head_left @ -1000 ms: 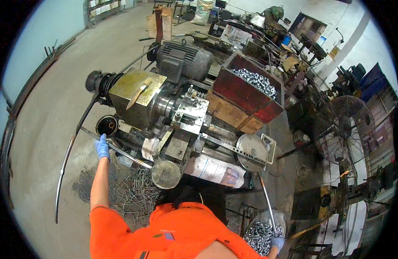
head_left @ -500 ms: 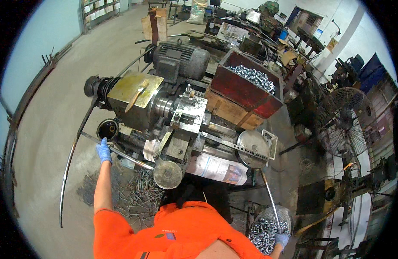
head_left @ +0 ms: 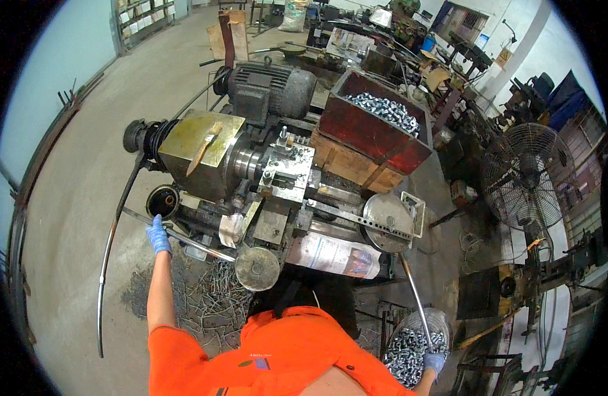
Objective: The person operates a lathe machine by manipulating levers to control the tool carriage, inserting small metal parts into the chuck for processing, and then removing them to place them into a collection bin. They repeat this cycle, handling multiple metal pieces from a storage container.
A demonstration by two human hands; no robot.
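My left hand (head_left: pixel 159 236), in a blue glove, is closed around a steel lever (head_left: pixel 208 247) at the machine's front left. That lever ends near a round metal disc (head_left: pixel 257 269). My right hand (head_left: pixel 434 362), also gloved, grips the lower end of a long shiny steel handle (head_left: pixel 415 288) at the lower right. The handle slopes down from a larger round plate (head_left: pixel 387 214). Between them stands a lathe-like machine, with a tool slide (head_left: pixel 287 173) beside its spindle (head_left: pixel 246 163). A wooden-handled brush (head_left: pixel 205 148) lies on its yellowish cover (head_left: pixel 178 135).
A red box (head_left: pixel 366 135) of small shiny metal parts sits on a wooden crate (head_left: pixel 350 165) behind the slide. Beside my right hand is a basket (head_left: pixel 442 323) of similar parts. Thin metal scraps (head_left: pixel 215 297) litter the floor. A caged fan (head_left: pixel 528 171) stands at right.
The view has shifted slightly. Both hands keep their hold on the levers, and I see no clear movement of the machine.
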